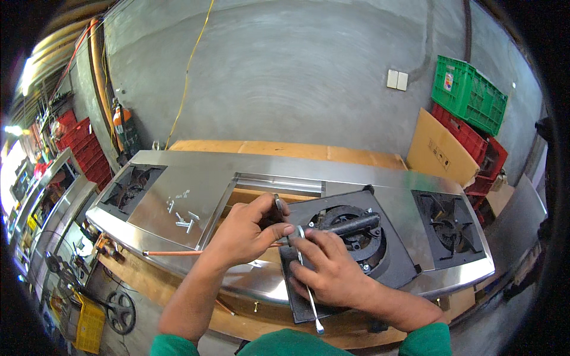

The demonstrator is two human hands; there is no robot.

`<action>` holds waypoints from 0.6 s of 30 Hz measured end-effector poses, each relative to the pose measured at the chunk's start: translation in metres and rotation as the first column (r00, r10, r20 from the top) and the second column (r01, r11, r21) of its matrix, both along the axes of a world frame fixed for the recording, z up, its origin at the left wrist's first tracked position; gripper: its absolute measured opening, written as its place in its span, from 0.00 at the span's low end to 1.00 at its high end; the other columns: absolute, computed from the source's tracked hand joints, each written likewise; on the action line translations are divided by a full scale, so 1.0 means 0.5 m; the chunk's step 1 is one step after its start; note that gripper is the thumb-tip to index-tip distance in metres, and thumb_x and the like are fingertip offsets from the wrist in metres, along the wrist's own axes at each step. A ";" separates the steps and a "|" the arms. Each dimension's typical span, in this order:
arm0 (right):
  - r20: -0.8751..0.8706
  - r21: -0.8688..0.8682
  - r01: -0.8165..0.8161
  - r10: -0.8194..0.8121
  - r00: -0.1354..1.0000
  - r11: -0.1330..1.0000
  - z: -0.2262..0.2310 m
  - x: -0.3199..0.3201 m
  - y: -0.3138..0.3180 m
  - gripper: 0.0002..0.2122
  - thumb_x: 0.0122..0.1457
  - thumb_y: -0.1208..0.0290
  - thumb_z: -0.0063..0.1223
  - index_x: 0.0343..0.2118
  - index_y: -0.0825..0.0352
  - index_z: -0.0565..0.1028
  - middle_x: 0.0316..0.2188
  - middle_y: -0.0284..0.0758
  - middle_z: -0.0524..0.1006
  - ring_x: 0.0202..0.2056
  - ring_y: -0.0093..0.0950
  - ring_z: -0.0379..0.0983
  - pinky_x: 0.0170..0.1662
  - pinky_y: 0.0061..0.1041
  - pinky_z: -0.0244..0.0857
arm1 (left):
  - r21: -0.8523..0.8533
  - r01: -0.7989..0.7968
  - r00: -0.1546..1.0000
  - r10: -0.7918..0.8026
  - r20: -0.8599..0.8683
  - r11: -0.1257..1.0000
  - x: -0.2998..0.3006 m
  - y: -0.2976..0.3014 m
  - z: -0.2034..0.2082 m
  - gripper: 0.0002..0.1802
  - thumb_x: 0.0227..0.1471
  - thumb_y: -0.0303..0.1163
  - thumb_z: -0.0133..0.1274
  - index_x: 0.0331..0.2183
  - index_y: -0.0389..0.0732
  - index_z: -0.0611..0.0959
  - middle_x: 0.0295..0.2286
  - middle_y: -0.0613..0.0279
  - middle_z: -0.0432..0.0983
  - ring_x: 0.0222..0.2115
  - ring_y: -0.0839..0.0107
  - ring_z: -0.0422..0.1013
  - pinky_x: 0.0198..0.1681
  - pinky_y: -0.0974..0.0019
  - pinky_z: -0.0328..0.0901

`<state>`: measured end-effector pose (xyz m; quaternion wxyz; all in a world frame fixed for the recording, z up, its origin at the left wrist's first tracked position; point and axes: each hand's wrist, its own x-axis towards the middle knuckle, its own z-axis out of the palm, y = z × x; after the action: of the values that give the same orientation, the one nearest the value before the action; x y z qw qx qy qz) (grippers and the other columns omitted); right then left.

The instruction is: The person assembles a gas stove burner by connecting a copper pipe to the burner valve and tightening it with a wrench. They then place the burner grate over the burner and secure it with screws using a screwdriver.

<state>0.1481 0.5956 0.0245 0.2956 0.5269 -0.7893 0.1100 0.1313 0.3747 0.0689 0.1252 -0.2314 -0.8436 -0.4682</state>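
At the far left I see a row of red crates (80, 145) against the wall and a steel counter (47, 196) running away from me. Next comes the long stainless stove top (196, 178), lying across a wooden bench (267, 146). Its left burner (127, 188) sits in its square opening, and just right of it a few small loose fittings (181, 215) lie scattered on the bare steel. A thin copper tube (178, 253) runs along the front edge toward the middle.

In the centre my left hand (246, 231) is closed around a small dark part, fingers curled and thumb pressed on top; I cannot tell exactly what the part is, since the fingers hide most of it. It meets the end of the black burner pipe (350, 225), which lies across the middle burner (356, 234) on a loose black plate (344, 255) that is tilted out of its opening. My right hand (332, 270) is just beside the left, nearly touching it, gripping a slim silver wrench (309, 285) whose head sits at the joint between the pipe and the part and whose handle points down toward me.

Further right, the right burner (448, 225) sits in place. Beyond it a cardboard sheet (439, 151) leans against stacked crates, with a green crate (469, 92) on top.
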 end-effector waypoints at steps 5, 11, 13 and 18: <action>0.065 0.051 0.106 -0.109 0.992 0.993 -0.012 0.004 0.007 0.19 0.47 0.64 0.64 0.43 0.61 0.77 0.58 0.56 0.63 0.56 0.57 0.64 0.55 0.57 0.63 | 0.000 -0.019 0.999 0.019 0.049 1.000 -0.005 0.007 0.005 0.13 0.52 0.31 0.63 0.35 0.36 0.77 0.26 0.59 0.80 0.28 0.73 0.75 0.35 0.67 0.70; 0.074 0.049 0.124 -0.127 0.989 0.991 -0.029 0.008 0.006 0.17 0.49 0.66 0.59 0.43 0.66 0.75 0.60 0.60 0.60 0.57 0.62 0.62 0.57 0.61 0.59 | 0.101 -0.034 0.988 0.019 0.151 0.994 -0.030 0.004 -0.007 0.12 0.54 0.28 0.60 0.36 0.33 0.75 0.27 0.60 0.78 0.29 0.73 0.75 0.34 0.68 0.71; 0.083 0.047 0.126 -0.130 0.988 0.991 -0.026 0.012 0.004 0.16 0.49 0.67 0.58 0.41 0.67 0.75 0.60 0.62 0.59 0.57 0.63 0.61 0.57 0.62 0.59 | 0.237 -0.029 0.979 -0.020 0.205 0.971 -0.032 0.001 -0.011 0.11 0.54 0.26 0.60 0.36 0.34 0.75 0.28 0.62 0.77 0.30 0.75 0.74 0.34 0.70 0.70; 0.059 0.020 0.119 -0.120 0.991 0.993 -0.024 0.012 0.006 0.12 0.50 0.68 0.55 0.36 0.69 0.75 0.58 0.63 0.61 0.56 0.64 0.63 0.55 0.62 0.62 | 0.298 -0.005 0.968 -0.070 0.241 0.954 -0.032 0.001 -0.005 0.10 0.54 0.25 0.61 0.35 0.36 0.75 0.27 0.65 0.76 0.30 0.78 0.72 0.35 0.73 0.70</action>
<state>0.1540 0.5986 0.0125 0.2735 0.4777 -0.8287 0.1014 0.1153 0.3751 0.0662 0.0439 -0.1635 -0.7688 -0.6167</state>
